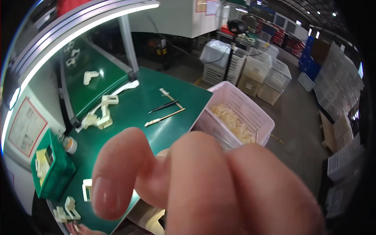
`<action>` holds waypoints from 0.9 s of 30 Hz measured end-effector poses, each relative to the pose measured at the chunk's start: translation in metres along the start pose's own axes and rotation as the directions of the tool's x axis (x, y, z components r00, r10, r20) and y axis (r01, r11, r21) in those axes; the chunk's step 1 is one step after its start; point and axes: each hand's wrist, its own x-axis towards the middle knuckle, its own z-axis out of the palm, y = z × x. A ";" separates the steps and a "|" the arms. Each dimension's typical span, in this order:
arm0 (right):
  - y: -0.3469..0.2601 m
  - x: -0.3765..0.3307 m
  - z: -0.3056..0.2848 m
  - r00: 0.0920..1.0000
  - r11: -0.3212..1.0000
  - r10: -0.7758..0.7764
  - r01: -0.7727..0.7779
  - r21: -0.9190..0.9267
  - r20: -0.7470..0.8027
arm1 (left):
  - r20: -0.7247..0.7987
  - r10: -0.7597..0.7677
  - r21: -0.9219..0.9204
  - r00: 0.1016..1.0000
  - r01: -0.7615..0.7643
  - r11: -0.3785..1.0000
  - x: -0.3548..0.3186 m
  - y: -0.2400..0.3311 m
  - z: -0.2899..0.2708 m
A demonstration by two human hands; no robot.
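My right hand is raised very close to the camera and fills the lower middle of the view. Its fingers are bunched together, with a nail showing on the leftmost digit, and whether they grip anything cannot be told. A sliver of fingers, probably my left hand, shows at the bottom left edge beside small white plastic parts. Behind the raised hand lies a green table. On the table's right end stands a pale pink mesh basket of several cream plastic pieces.
Black tweezers and two thin sticks lie mid-table. White plastic brackets sit at the table's left. A green box stands at the left edge and a green conveyor with white parts behind. Stacked crates stand on the floor at right.
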 end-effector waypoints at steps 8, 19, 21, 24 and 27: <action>-0.005 0.042 -0.112 0.977 0.919 0.145 -0.075 -0.387 0.156 | 0.439 -0.653 0.004 0.617 0.725 0.689 -0.004 0.061 0.176; 0.065 0.008 -0.159 0.761 0.875 0.442 -0.249 -0.416 0.474 | 0.505 -0.731 0.119 0.459 0.802 0.586 -0.021 0.043 0.175; 0.119 -0.042 -0.195 0.551 0.696 0.653 -0.164 -0.699 0.520 | 0.493 -0.688 0.163 0.533 0.720 0.674 -0.005 0.046 0.182; 0.161 -0.126 -0.246 0.382 0.541 0.756 0.093 -0.836 0.531 | 0.425 -0.712 0.373 0.559 0.608 0.700 -0.002 0.034 0.151; 0.178 -0.165 -0.270 0.401 0.431 0.767 0.257 -0.865 0.501 | 0.368 -0.790 0.677 0.491 0.441 0.590 0.014 0.026 0.128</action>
